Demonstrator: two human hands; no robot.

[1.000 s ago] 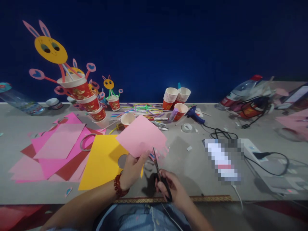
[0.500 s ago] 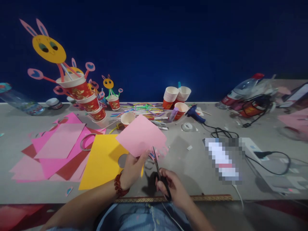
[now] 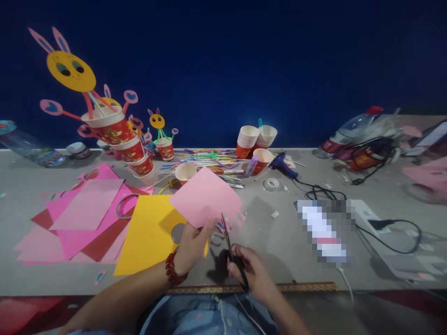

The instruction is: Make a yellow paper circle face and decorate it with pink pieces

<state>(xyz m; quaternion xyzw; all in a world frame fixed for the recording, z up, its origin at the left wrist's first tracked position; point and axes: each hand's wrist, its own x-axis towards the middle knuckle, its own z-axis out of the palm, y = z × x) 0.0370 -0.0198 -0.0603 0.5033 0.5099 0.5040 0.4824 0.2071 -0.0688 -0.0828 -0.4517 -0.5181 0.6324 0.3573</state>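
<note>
Pinched in my left hand [image 3: 195, 244] is a pink sheet of paper [image 3: 206, 195], held up above the table with one corner pointing away from me. Its right edge is cut ragged, and a small blue mark shows near my fingertips. My right hand [image 3: 249, 270] is closed round the black handles of a pair of scissors [image 3: 226, 236]. The blades point up and away, at the sheet's near right edge beside my left fingers. Beneath my left hand lies a yellow sheet [image 3: 146, 232] with a round hole in it.
Pink and red sheets [image 3: 84, 209] lie at left, near red paper cups [image 3: 115, 130] bearing yellow bunny figures. Pens and coloured sticks [image 3: 213, 160] lie behind. A blue glue gun [image 3: 282, 166], a tape roll [image 3: 272, 184], a blurred-out phone [image 3: 323, 232] and cables are on the right.
Almost nothing differs. The pink sheet and the scissors have shifted only very slightly, and both hands keep their hold.
</note>
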